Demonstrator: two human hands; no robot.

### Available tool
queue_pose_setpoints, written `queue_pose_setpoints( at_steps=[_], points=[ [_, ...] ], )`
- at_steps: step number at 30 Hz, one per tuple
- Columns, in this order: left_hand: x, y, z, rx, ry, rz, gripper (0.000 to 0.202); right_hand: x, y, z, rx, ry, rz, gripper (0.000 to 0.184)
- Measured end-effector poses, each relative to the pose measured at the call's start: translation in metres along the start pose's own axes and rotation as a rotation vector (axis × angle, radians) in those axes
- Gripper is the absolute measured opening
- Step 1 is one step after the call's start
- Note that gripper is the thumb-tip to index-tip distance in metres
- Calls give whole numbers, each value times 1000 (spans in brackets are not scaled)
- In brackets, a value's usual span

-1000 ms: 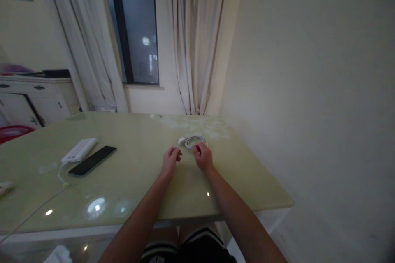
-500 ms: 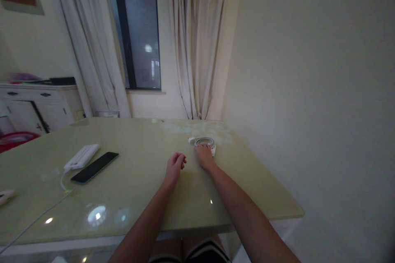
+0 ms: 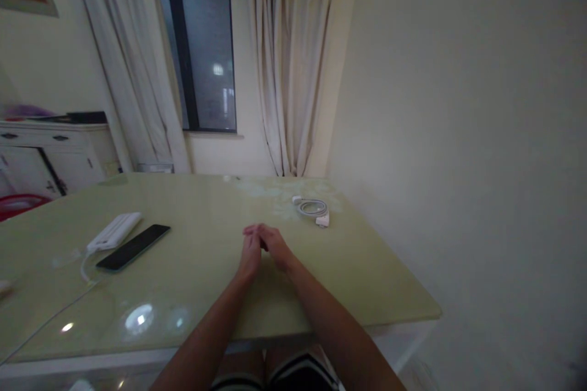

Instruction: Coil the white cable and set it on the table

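Note:
My left hand and my right hand meet over the middle of the table, their fingers touching at the tips. The left fingers look stretched out, with the right fingers lying over them; no object shows in either hand. Beyond them to the right, apart from both hands, a coiled grey cable rests on the table. It has a white plug at one end and a white block at the near side of the coil.
On the left of the pale green glossy table lie a black phone and a white power strip. The strip's cord runs toward the front left edge. A wall borders the right side.
My right hand has let go of the coiled cable and moved left and nearer to meet my left hand. The cable now lies free, and the view has shifted slightly.

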State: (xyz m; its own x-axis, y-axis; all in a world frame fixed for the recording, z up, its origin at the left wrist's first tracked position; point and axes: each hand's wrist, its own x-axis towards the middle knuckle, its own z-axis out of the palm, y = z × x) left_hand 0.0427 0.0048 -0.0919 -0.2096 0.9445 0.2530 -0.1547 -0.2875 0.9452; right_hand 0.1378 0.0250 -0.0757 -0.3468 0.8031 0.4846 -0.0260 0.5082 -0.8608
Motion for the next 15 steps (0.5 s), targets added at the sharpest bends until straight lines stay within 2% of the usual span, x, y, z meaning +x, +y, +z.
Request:
queue_pose_setpoints(
  at_steps=[3, 10, 15],
  points=[
    [1, -2, -6, 32, 16, -8, 61, -21, -3, 18, 48, 18, -17, 48],
    [-4, 1, 1, 114, -116, -10, 67, -22, 2, 0, 171, -15, 152, 65],
    [-4, 0, 2, 90, -128, 5, 66, -22, 1, 2, 198, -8, 143, 62]
  ],
)
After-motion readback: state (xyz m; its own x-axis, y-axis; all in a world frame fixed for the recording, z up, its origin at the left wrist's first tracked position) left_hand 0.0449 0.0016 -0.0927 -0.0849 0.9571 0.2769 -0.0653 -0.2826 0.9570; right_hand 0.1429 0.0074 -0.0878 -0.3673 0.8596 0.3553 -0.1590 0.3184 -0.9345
